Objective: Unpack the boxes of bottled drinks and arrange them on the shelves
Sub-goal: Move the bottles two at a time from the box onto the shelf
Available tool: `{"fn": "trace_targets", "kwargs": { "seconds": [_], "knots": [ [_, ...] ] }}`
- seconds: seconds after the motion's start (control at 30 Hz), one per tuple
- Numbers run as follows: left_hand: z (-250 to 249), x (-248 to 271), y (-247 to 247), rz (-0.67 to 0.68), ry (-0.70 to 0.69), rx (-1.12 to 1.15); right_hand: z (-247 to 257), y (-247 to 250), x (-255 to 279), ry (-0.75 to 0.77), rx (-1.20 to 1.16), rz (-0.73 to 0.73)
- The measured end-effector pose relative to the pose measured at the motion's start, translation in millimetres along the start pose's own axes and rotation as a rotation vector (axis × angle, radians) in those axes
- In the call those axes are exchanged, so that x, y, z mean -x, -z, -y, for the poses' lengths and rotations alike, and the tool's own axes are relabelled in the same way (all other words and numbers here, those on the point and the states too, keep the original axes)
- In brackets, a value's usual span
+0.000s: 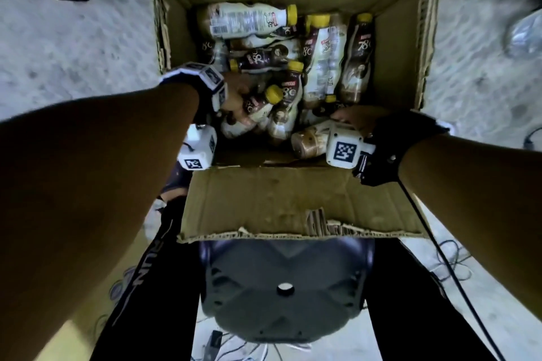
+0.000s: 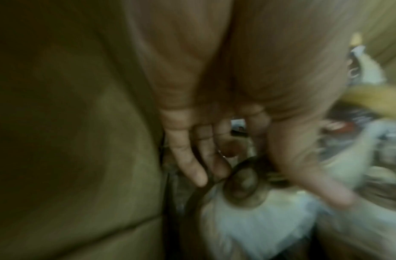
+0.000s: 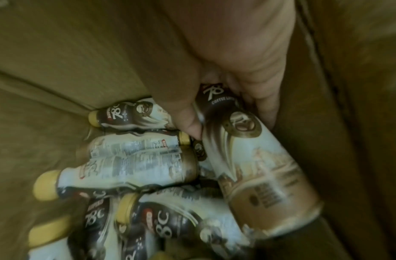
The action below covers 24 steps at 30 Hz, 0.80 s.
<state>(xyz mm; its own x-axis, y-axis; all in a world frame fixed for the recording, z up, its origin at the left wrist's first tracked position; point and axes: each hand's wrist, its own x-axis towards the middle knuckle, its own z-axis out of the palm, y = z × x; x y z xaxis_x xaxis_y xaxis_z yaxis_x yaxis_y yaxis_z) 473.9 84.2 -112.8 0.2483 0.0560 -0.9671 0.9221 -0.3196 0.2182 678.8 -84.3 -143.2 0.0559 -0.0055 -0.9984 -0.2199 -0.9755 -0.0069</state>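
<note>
My right hand [image 3: 237, 61] curls round the neck end of a coffee latte bottle [image 3: 254, 167] at 5 o'clock in the cardboard box [image 1: 393, 61]. My left hand [image 2: 214, 123], fingers spread, touches a second bottle [image 2: 241, 186] at 8 o'clock. Held so high, mine may slip free.

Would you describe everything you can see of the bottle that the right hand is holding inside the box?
The bottle looks plastic, with a printed sleeve: dark brown at the top with "78" and "COFFEE", a round coffee-cup emblem, then cream with a pale brown scene and a brown band at the base. Its cap is hidden inside the right hand, whose thumb and fingers grip the dark upper part. It lies tilted, base towards the wrist, beside the cardboard box wall and other bottles.
</note>
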Motion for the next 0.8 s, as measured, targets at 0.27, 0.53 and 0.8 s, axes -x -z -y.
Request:
{"fn": "trace_targets", "kwargs": {
  "seconds": [0.27,0.53,0.8],
  "knots": [
    [-31,83,-37,-0.051,-0.092,0.451,-7,-22,104,0.067,-0.177,-0.068],
    [-68,203,-46,-0.057,-0.097,1.085,-50,-46,259,0.029,-0.479,0.158],
    [-82,328,-63,0.097,-0.042,1.231,-72,-50,378,0.070,-0.659,0.289]
  ]
}}
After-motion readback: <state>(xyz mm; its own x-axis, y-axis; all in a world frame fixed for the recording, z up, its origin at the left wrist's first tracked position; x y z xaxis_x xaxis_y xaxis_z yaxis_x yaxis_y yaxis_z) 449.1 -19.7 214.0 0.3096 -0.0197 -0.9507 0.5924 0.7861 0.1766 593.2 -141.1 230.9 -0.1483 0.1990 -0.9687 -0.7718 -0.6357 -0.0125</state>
